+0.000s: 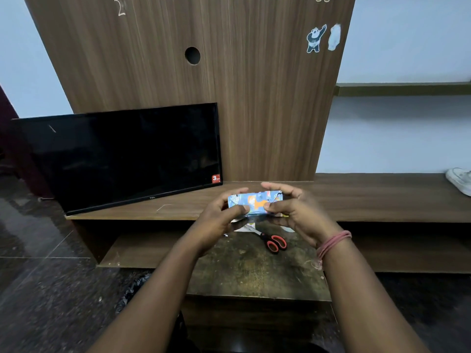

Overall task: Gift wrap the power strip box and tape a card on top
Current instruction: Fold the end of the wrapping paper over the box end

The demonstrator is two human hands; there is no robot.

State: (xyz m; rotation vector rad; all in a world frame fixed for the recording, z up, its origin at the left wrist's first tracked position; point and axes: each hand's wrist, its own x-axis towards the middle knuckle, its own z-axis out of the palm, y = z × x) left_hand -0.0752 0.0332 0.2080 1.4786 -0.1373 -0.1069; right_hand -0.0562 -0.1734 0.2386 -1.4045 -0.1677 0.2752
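Forearms, two, bare, reaching forward from the bottom edge; pink thread bands (332,244) wound round the right wrist.

Wooden stool top (254,271), worn and stained, directly beneath the hands; it serves as the landmark for what follows and apparently as the work surface.

Scissors (272,241), red-handled, lying flat on the far part of the stool top with the blades aimed away toward the hands; likely parked within reach after cutting paper.

Paper offcuts (244,225), pale, at the far edge of the stool top, partly hidden under the hands.

Left hand (219,217), fingers curled round the left end of the wrapped box, thumb on its top face.

Right hand (293,210), clamped on the right end, thumb pressing the near edge, fingers arched over the far side. Both hands hold the parcel lifted clear above the stool's far edge, probably to press down end folds.

Power strip box (254,201), already covered in blue patterned gift paper with orange figures; no card or tape is visible on it.

Television (122,156), dark-screened, leaning on the wooden shelf (382,197) beyond the stool, to the left.

White shoe (460,179), on the same shelf, far right.

Back panel (229,72), wood grain, with panda sticker (315,38).
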